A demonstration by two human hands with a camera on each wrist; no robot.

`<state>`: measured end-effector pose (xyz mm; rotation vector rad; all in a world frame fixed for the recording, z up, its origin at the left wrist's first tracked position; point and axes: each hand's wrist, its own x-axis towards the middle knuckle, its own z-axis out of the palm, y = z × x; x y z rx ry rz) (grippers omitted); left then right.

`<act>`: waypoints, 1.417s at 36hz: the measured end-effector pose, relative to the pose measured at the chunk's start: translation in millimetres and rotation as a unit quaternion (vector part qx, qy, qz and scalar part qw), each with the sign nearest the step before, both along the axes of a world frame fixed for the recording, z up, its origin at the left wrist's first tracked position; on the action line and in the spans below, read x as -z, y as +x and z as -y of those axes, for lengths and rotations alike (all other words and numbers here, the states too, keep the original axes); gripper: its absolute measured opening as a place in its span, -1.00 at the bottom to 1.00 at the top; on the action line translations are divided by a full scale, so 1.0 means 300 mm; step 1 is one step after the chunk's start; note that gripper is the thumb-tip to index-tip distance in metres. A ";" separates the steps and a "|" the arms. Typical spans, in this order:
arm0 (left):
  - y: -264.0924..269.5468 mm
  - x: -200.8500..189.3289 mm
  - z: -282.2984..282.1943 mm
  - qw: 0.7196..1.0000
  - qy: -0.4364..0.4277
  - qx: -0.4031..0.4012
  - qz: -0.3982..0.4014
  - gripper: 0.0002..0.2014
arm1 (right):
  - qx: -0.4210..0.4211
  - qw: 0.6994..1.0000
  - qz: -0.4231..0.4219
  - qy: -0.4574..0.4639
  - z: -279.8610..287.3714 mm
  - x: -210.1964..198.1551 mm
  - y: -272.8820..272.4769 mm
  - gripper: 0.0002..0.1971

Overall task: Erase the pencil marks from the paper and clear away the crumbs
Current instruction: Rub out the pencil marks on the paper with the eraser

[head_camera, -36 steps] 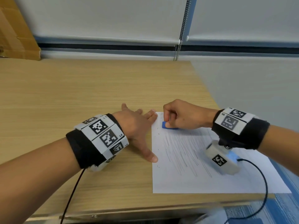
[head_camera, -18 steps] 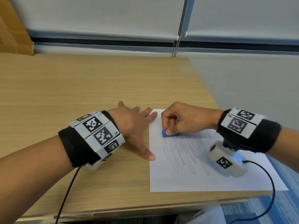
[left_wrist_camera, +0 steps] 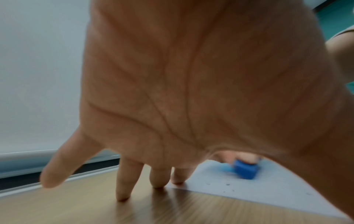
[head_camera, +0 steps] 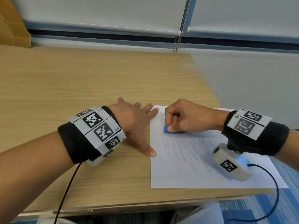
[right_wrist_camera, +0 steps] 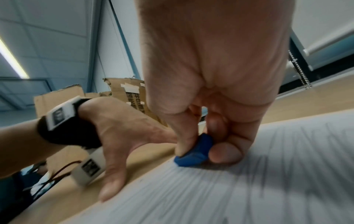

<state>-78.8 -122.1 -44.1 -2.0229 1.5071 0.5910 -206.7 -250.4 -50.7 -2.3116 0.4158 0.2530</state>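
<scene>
Wooden worktop (head_camera: 97, 81) fills most of the head view, w/ a window blind (head_camera: 113, 12) along the far wall and a cardboard box (head_camera: 11, 23) at the far left corner. White paper (head_camera: 186, 178) lies flat at the worktop's near right corner, its right part reaching past the worktop's right edge. Pencil marks (head_camera: 186, 152), long grey strokes, cover the middle of the sheet; the strip nearest the top edge looks mostly clean.

Left hand (head_camera: 134, 120) is spread flat, palm down, on the worktop just beside the paper's left edge. Index fingertip touches the sheet's top left corner, thumb tip sits on the left edge lower down; the other fingers rest on bare wood. Holds nothing.

Right hand (head_camera: 186, 117) is over the upper part of the paper, fingers curled, pinching a blue eraser (head_camera: 168, 129) betw. thumb and forefingers. Eraser's lower edge touches the paper approx. at the top end of the strokes; it's blurred in the wrist views.

Crumbs (head_camera: 156, 125), small dark specks, are scattered on the paper's left margin betw. the eraser and the left hand.
</scene>
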 end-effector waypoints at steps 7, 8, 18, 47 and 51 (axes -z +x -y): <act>-0.004 0.002 0.006 1.000 0.003 0.000 0.003 0.39 | -0.024 0.999 -0.026 -0.010 -0.014 -0.008 0.018 -0.94; -0.004 0.002 0.007 1.000 0.006 -0.002 0.003 0.38 | -0.003 1.000 -0.002 -0.023 -0.007 -0.004 0.030 -0.92; -0.004 -0.001 0.011 1.000 0.011 -0.006 -0.001 0.39 | -0.043 0.999 -0.026 0.003 -0.005 -0.013 0.028 -0.92; -0.003 -0.008 -0.004 1.000 0.011 -0.011 -0.023 0.38 | -0.032 0.999 -0.002 0.032 -0.030 0.005 -0.017 -0.88; -0.008 -0.009 -0.003 1.000 0.009 -0.006 -0.019 0.38 | -0.110 0.988 -0.081 0.066 -0.071 -0.016 -0.058 -0.95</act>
